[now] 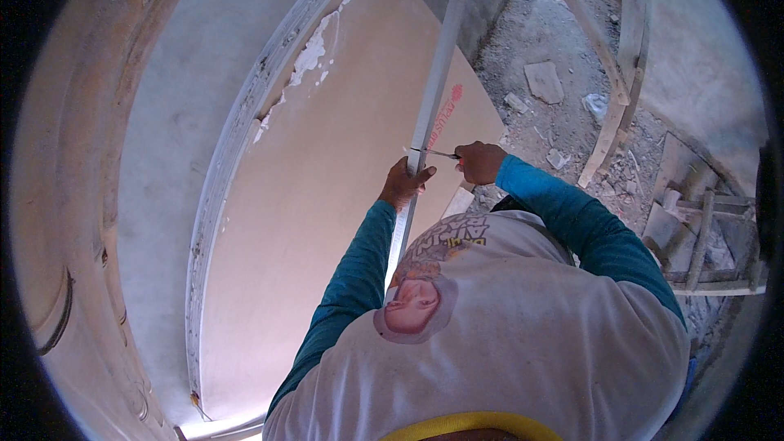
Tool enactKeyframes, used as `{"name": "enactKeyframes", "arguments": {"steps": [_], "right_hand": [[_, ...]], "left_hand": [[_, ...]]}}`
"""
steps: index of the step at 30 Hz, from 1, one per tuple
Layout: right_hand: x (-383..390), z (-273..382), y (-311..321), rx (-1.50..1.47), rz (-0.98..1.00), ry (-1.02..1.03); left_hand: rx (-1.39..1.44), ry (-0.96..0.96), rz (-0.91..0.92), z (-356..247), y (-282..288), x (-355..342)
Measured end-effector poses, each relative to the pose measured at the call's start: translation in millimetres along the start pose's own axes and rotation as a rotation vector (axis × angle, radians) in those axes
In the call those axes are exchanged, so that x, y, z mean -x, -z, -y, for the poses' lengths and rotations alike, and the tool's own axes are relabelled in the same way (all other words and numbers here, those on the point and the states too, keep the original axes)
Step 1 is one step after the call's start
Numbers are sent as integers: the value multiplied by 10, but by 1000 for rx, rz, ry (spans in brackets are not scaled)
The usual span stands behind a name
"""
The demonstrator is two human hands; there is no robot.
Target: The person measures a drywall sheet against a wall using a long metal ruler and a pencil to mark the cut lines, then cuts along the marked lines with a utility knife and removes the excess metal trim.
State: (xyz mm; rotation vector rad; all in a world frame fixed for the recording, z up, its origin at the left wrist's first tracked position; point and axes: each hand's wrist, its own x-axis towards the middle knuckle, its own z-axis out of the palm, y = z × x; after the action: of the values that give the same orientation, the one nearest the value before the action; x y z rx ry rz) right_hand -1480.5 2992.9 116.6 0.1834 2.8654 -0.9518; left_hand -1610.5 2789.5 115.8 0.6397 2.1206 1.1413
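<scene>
My left hand [402, 184] is wrapped round a long grey metal channel [438, 73]. The channel stands on a slant in front of me, its lower part running down past my chest. My right hand [482, 163] is closed on a slim red-handled hand tool [445, 154]. Its narrow dark metal end meets the channel just above my left hand. Whether it is a screwdriver or a pair of snips is too small to tell. Behind the channel leans a stack of large plasterboard sheets [327, 171], the front one chipped white along its upper left edge.
Rubble and broken pieces [545, 83] litter the floor on the right. Wooden lengths [629, 57] lean at the upper right. A wooden frame [706, 241] lies at the far right. A bare grey wall [188, 90] rises behind the sheets.
</scene>
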Motion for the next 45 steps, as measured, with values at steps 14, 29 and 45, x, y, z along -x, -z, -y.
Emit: {"name": "enactKeyframes", "arguments": {"steps": [14,29,45], "right_hand": [[-49,69,-8,72,43,-96],[-33,-93,-153,-6,97,-10],[140,22,-33,53,28,-92]], "left_hand": [[-189,-39,-100,82,-63,-83],[-132,-23,67,221,-99,-141],[-166,-47,146,146,-150,-28]]}}
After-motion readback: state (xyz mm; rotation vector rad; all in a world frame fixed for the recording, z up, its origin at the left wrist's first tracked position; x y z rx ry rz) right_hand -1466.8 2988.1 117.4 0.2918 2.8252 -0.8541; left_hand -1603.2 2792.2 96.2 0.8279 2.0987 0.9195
